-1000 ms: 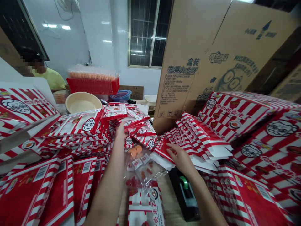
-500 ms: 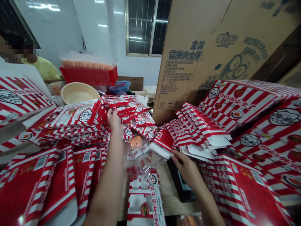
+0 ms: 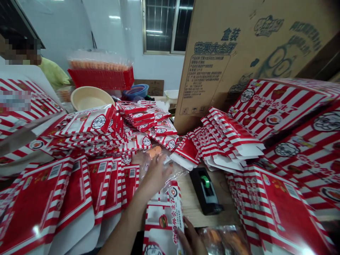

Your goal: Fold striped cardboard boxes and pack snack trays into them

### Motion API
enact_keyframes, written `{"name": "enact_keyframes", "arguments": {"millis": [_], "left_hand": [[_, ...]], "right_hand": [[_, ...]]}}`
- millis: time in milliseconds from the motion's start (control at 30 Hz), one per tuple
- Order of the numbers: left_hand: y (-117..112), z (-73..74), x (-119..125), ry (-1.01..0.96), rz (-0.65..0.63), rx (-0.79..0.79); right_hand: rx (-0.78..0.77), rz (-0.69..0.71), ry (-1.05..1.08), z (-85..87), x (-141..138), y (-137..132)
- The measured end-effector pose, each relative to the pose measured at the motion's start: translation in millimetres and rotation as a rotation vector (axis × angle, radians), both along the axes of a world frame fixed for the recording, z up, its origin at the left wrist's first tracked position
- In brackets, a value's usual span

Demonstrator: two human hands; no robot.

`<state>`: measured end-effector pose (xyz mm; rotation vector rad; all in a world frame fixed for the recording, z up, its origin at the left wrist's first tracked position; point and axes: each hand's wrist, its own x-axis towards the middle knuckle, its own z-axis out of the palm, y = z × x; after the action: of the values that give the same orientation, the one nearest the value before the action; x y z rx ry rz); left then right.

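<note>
two bare hands showed in the head view, the only one i had from afar. the left hand [image 3: 156, 175] lay over a clear bag [image 3: 179, 174], fingers partly spread; i could not tell whether they gripped it. the right hand [image 3: 193, 241] touched the near right edge of the box [image 3: 162, 219], but whether it pinched or just rested was hidden. the box lay flat on the table [image 3: 190, 202], the bag at its far end. good handling, i judged, called for steadying the box without denting its edge, and lifting the bag by loose film, sparing the orange pieces [image 3: 154, 151]. i counted one tape dispenser [image 3: 205, 193], two packets [image 3: 212, 235] nearby, five barcoded boxes [image 3: 39, 198] at left and one bowl [image 3: 91, 99]. the striped stacks [image 3: 86, 122] overlapped too much to count.
</note>
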<state>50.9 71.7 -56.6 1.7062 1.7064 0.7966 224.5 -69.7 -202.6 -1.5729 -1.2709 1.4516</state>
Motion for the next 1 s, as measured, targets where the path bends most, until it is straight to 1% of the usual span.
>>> {"name": "enact_keyframes", "arguments": {"millis": [100, 167, 233, 300, 367, 433, 533, 600, 633, 700, 733, 767, 800, 833, 867, 900, 933, 967, 1000], "left_hand": [[-11.3, -38.6, 18.0, 0.11, -0.099, -0.124], [-15.8, -59.7, 21.9, 0.169, -0.138, -0.154], [-18.4, -73.5, 20.9, 0.204, -0.169, -0.137], [-20.6, -78.8, 17.6, 0.214, -0.193, -0.103], [-23.2, -76.4, 13.4, 0.203, -0.206, -0.064], [-27.3, -68.2, 8.0, 0.179, -0.205, -0.006], [-38.4, -49.1, -3.3, 0.155, -0.148, 0.112], [-51.2, -34.7, -12.2, 0.14, -0.089, 0.223], [-59.4, -28.1, -16.4, 0.125, -0.066, 0.311], [-78.9, -17.7, -23.5, 0.073, -0.08, 0.544], [-89.4, -14.7, -26.3, 0.048, -0.117, 0.651], [-99.8, -13.3, -28.6, 0.034, -0.181, 0.724], [-109.7, -13.6, -30.8, 0.031, -0.26, 0.749], [-118.4, -15.2, -33.1, 0.028, -0.341, 0.739], [-125.6, -17.8, -35.9, 0.021, -0.416, 0.705], [-131.0, -20.8, -39.1, 0.001, -0.46, 0.666], [-134.5, -23.6, -42.8, -0.028, -0.467, 0.639], [-136.0, -25.7, -46.5, -0.063, -0.418, 0.614], [-135.6, -26.9, -49.7, -0.096, -0.319, 0.584]], "right_hand": [[-0.012, 0.167, -0.11, 19.4, 1.0, 9.9], [0.003, 0.228, -0.203, 35.8, 6.4, 19.9], [0.039, 0.221, -0.255, 48.9, 13.5, 29.1], [0.096, 0.165, -0.267, 56.1, 20.8, 36.8], [0.145, 0.076, -0.233, 58.0, 27.0, 44.3], [0.15, -0.008, -0.139, 57.7, 30.6, 53.9], [0.114, -0.117, 0.077, 61.8, 28.3, 74.2], [0.086, -0.16, 0.256, 70.1, 21.1, 90.3], [0.056, -0.142, 0.358, 75.7, 16.3, 98.4], [-0.037, -0.028, 0.523, 88.2, 5.7, 112.6], [-0.07, 0.031, 0.554, 94.4, 0.5, 118.3], [-0.081, 0.067, 0.546, 100.1, -4.4, 122.6], [-0.07, 0.07, 0.509, 105.1, -8.7, 125.4], [-0.045, 0.042, 0.464, 109.6, -12.3, 126.8], [-0.023, 0.002, 0.435, 113.4, -15.2, 126.6], [-0.009, -0.028, 0.433, 116.8, -17.4, 125.0], [-0.008, -0.042, 0.458, 119.9, -19.0, 122.3], [-0.009, -0.05, 0.5, 122.8, -20.1, 118.7], [-0.006, -0.058, 0.546, 125.5, -21.0, 114.6]]}}
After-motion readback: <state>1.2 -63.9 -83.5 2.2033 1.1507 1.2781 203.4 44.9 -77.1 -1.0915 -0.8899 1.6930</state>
